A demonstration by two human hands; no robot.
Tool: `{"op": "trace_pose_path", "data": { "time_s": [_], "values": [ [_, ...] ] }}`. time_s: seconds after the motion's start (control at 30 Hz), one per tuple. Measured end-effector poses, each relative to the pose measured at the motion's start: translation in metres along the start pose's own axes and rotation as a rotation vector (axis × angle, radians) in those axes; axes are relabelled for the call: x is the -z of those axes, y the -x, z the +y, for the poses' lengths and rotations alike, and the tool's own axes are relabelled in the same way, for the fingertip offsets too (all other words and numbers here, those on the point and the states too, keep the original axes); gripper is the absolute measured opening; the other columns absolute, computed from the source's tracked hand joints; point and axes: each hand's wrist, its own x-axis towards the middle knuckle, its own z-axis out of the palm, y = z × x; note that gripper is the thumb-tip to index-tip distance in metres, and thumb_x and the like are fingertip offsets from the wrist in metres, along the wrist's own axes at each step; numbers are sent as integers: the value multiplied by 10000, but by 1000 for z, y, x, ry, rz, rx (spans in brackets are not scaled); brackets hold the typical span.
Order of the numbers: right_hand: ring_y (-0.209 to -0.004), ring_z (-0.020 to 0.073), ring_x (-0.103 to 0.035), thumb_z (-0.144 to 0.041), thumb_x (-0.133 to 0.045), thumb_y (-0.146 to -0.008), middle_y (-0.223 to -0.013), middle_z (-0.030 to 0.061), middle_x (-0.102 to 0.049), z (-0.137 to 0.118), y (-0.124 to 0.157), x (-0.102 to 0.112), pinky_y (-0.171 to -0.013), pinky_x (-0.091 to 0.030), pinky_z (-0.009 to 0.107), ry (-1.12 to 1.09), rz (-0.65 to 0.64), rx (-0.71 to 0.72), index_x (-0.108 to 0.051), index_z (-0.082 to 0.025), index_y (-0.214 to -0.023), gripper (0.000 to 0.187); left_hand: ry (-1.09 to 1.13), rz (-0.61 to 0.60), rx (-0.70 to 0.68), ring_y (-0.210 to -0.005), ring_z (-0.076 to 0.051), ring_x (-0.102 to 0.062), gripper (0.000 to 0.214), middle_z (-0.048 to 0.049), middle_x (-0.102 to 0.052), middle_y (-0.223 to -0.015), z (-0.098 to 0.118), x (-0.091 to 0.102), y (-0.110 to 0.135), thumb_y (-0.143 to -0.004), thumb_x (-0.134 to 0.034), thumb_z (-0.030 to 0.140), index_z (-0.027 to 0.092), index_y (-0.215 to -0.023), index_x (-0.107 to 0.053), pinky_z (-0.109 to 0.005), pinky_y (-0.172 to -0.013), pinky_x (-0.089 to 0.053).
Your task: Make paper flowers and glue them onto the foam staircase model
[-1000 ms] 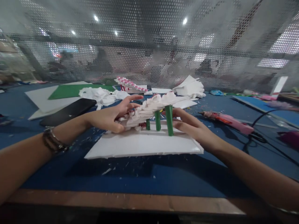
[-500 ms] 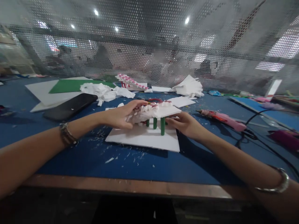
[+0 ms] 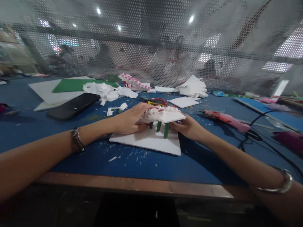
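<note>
The small white frilly-topped model (image 3: pixel 163 114) is sitting mid-clock on the blue surface (image 3: pixel 142 167), its green cylindrical posts (image 3: pixel 166 130) standing on a flat white board (image 3: pixel 146 142). At nine o'clock the left hand (image 3: pixel 129 119) is cupping its left end, thumb and fingers curling around it. At three the right hand (image 3: pixel 189 126) is hiding its fingertips behind the model (honestly not able to tell if they're pinching anything). A black rounded slab (image 3: pixel 73 107) is lying at ten, a white square card (image 3: pixel 184 101) at one, and a pink pen-shaped tool (image 3: pixel 236 124) is resting past three.
</note>
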Motion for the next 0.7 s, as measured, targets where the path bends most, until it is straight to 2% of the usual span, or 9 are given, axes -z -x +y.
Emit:
{"op": "trace_pose_path", "data": {
  "time_s": [0.27,0.47,0.57,0.7],
  "values": [
    [-904,202,-546,-336,-496,-726,-950,75,-598,2,1,0,-826,-432,389,66,8,2,-554,-178,-884,231,12,14,46,-1139,-261,-343,603,-90,-368,-1188,-1,-4,-2,-681,-469,215,210,-1241,-245,-401,-987,-271],
    [-880,216,-549,-359,-485,-713,-970,99,-597,2,2,0,-786,-447,402,56,-13,-32,-540,-154,-919,296,18,-3,90,-1142,-292,-341,621,-129,-358,-1193,1,-4,-3,-654,-474,221,166,-1234,-257,-448,-976,-267],
    [-857,203,-555,-348,-490,-714,-949,83,-609,1,2,1,-779,-453,386,37,-25,-34,-539,-160,-912,277,82,-77,113,-1170,-297,-336,685,-129,-321,-1258,0,4,-3,-628,-494,213,187,-1258,-227,-429,-970,-289],
    [-847,191,-555,-311,-504,-714,-941,73,-617,-2,2,1,-785,-452,371,46,-42,-39,-543,-167,-896,236,192,-224,171,-1201,-284,-333,683,-114,-286,-1336,-3,21,1,-676,-483,256,211,-1290,-187,-364,-941,-339]
  ]
}}
